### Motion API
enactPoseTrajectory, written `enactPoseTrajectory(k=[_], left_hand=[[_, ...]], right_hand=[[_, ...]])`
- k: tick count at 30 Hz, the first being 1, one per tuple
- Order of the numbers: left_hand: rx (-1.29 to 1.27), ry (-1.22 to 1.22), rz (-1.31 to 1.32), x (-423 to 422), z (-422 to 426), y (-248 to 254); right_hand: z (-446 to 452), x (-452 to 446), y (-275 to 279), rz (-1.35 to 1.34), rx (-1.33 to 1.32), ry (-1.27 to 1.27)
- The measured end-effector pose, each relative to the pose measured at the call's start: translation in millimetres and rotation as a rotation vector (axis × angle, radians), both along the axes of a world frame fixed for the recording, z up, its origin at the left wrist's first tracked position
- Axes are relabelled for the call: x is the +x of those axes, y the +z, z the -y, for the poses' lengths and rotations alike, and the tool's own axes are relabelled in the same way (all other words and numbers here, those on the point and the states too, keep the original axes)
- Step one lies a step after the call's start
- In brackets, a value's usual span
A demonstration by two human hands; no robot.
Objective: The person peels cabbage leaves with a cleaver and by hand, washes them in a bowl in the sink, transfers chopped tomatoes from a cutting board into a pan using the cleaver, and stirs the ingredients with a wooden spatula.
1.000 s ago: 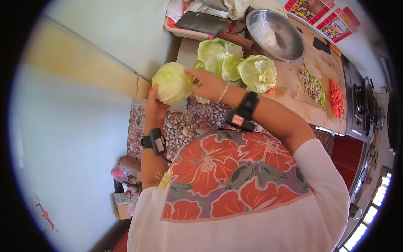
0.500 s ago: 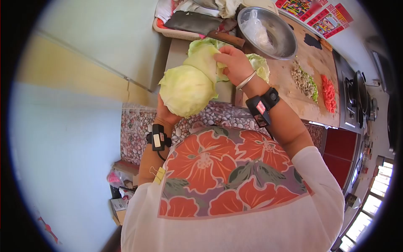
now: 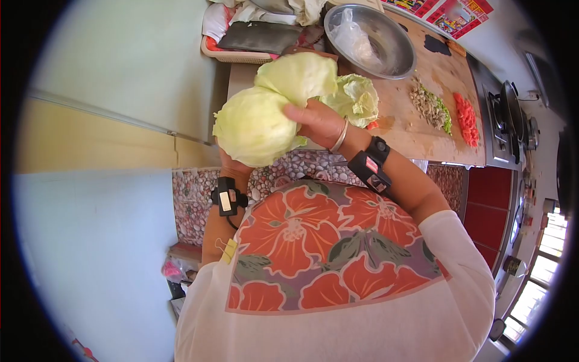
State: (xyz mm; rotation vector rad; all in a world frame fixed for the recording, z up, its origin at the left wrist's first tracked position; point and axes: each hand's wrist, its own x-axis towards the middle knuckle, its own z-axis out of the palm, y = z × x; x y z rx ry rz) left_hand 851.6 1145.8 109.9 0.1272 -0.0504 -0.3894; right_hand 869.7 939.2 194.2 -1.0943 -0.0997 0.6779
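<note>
A pale green cabbage (image 3: pixel 248 130) is held up over the near edge of the counter. My left hand (image 3: pixel 234 161) supports it from below, its fingers mostly hidden behind the head. An outer cabbage leaf (image 3: pixel 298 77) is folded back from the head, still joined to it. At the leaf's base, the thumb of my right hand (image 3: pixel 321 123) presses against the cabbage, while its other fingers are largely hidden behind. Beyond that hand, a loose curled cabbage leaf (image 3: pixel 356 99) rests on the wooden board.
A steel bowl (image 3: pixel 395 51) holding a plastic bag stands on the wooden board (image 3: pixel 401 108). Chopped pale and green pieces (image 3: pixel 431 105) and red strips (image 3: pixel 466 120) lie to the right. A cleaver (image 3: pixel 259 37) lies across a basket (image 3: pixel 241 57). A stove with a wok (image 3: pixel 509 107) is far right.
The outer leaf has been pulled farther out from the head. My right hand has moved down toward the leaf's base, and the cabbage has shifted slightly left in view.
</note>
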Motion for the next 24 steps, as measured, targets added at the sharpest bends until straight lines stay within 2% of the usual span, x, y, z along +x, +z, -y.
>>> enactPoseTrajectory(k=[3,6,7,9,10,11,15,18,21,24], left_hand=[[0.131,0.005,-0.104,5.6,0.9,9.6],[0.5,-0.174,-0.07,12.7,-5.9,36.7],[0.638,-0.121,-0.09,13.5,-4.6,46.4],[0.925,-0.005,-0.136,13.6,-5.6,60.3],[1.164,0.047,-0.021,18.0,-5.7,50.5],[1.396,0.101,0.105,26.5,-3.8,32.1],[2.168,0.343,0.451,32.4,10.4,31.8],[2.223,0.48,0.635,33.5,13.5,34.7],[1.997,0.365,0.358,27.2,16.6,33.8],[1.993,0.436,0.356,14.2,15.3,27.8]], right_hand=[[-1.4,8.6,-8.1,-0.083,0.051,-0.152],[7.8,19.4,-23.7,-0.023,-0.077,-0.359],[8.1,21.3,-23.4,0.013,-0.141,-0.432],[7.1,23.7,-6.7,0.257,-0.679,-0.256],[5.5,24.8,0.7,0.38,-0.941,-0.162],[-1.8,30.7,-40.2,0.619,-0.965,-0.319],[-14.7,30.7,-34.6,0.737,-1.024,-0.338],[-11.8,28.1,-37.4,0.73,-1.046,-0.37],[-0.8,40.2,-48.2,0.66,-1.024,-0.46],[1.1,44.7,-54.0,0.66,-0.954,-0.555]])
